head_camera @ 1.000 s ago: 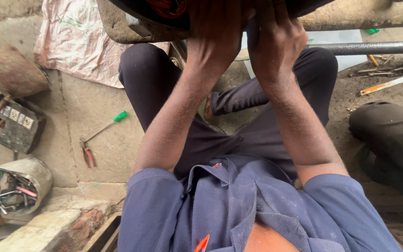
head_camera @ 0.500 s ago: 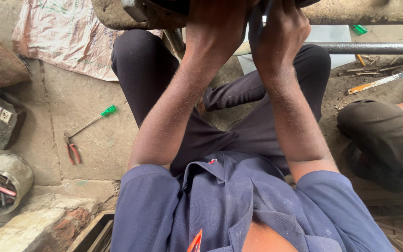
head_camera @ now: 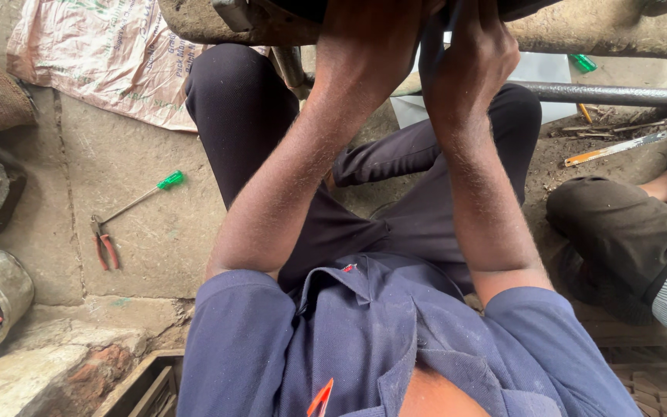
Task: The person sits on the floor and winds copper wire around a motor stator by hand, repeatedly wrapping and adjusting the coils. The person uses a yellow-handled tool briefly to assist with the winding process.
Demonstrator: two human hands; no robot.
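Left hand: my left hand (head_camera: 368,35) is raised at the top edge of the view, pressed against the dark rounded part (head_camera: 503,8) held up there; the fingers run out of view, so I cannot tell whether they are curled or spread.
Right hand: my right hand (head_camera: 468,58) is just beside the left one, fingers (head_camera: 435,42) wrapped upward against the same dark part; they look closed on it, though the tips are cut off.
Where the part is: overhead, in front of the rusty beam (head_camera: 611,35), above my bent knees, mostly cropped by the top edge.
How it will handle: I judge it stiff and fairly heavy, since both arms are braced under it; the surface looks grimy, so likely slippery with grease.
Where to hold: from below with both palms, fingers hooked over an edge, close together as now; I would not trust a one-handed grip.
Metal bar: a grey pipe (head_camera: 619,94) runs across just behind the right forearm.
On the floor: a green-handled screwdriver (head_camera: 142,197) and red-handled pliers (head_camera: 103,245) lie touching at their tips on the stone floor (head_camera: 156,139), well apart from my hands.
Nearby: another person's bent leg (head_camera: 619,232) at the right edge.
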